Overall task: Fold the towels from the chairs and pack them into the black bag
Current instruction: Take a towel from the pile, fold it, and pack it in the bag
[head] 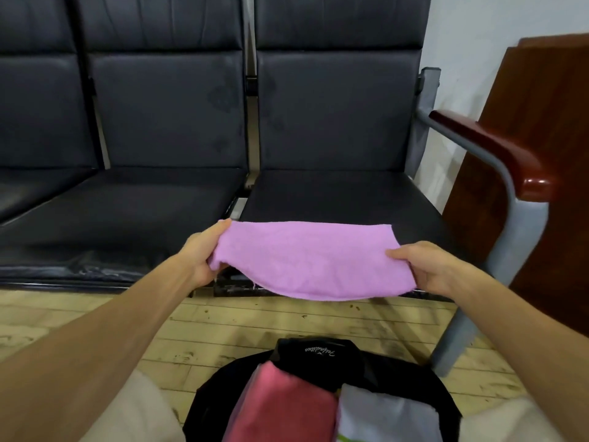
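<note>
A folded pink-lilac towel (310, 260) hangs stretched between my two hands, above the front edge of the right-hand black chair seat (338, 196). My left hand (204, 253) grips its left end, fingers curled under the cloth. My right hand (427, 266) grips the right end the same way. Below, on the floor between my knees, the black bag (318, 355) stands open. Inside it lie a folded red-pink towel (280, 409) and a folded white towel (382, 413).
A row of black padded chairs (159, 106) runs along the back, their seats bare. A grey metal armrest frame with a red-brown wooden top (490, 148) stands at the right, beside a brown wooden panel (548, 122). The floor (223, 330) is worn pale wood.
</note>
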A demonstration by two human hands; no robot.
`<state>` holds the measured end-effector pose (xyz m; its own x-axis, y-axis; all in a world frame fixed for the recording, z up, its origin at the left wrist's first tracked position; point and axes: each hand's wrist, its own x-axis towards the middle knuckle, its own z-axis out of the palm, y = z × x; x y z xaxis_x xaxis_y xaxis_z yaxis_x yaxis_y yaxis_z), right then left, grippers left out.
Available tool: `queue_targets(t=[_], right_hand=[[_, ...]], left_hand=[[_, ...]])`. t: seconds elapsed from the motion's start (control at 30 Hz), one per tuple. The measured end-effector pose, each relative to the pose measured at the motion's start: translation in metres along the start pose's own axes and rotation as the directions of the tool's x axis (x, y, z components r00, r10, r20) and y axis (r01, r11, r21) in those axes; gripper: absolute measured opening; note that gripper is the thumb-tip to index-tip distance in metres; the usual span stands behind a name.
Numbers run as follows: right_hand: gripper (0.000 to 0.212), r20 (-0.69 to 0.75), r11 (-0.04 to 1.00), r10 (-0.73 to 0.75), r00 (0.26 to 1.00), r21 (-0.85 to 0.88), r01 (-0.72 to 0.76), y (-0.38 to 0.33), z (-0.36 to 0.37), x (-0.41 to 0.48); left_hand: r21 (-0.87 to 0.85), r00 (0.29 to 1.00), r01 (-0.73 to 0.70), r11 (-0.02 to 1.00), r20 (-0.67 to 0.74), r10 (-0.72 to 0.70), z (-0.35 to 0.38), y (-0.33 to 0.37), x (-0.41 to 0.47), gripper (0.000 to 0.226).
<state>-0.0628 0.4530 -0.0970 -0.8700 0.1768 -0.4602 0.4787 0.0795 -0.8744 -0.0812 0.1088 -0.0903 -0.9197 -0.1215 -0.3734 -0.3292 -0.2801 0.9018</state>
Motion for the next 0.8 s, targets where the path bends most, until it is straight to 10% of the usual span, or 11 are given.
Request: queue_targets(t=[0.53, 0.8], right_hand=[[0.025, 0.017, 0.989, -0.034, 0.999, 0.147, 0.031, 0.009, -0.009, -0.003], [0.024, 0.039, 0.969, -0.030, 0.999, 0.248, 0.019, 0.011, -0.015, 0.001]], left_hand=[[0.186, 0.987, -0.114, 0.976, 0.135, 0.089, 0.136, 0.002, -0.021, 0.008], [0.552, 0.956, -0.270, 0.789, 0.250, 0.152, 0.209, -0.030, -0.020, 0.035]])
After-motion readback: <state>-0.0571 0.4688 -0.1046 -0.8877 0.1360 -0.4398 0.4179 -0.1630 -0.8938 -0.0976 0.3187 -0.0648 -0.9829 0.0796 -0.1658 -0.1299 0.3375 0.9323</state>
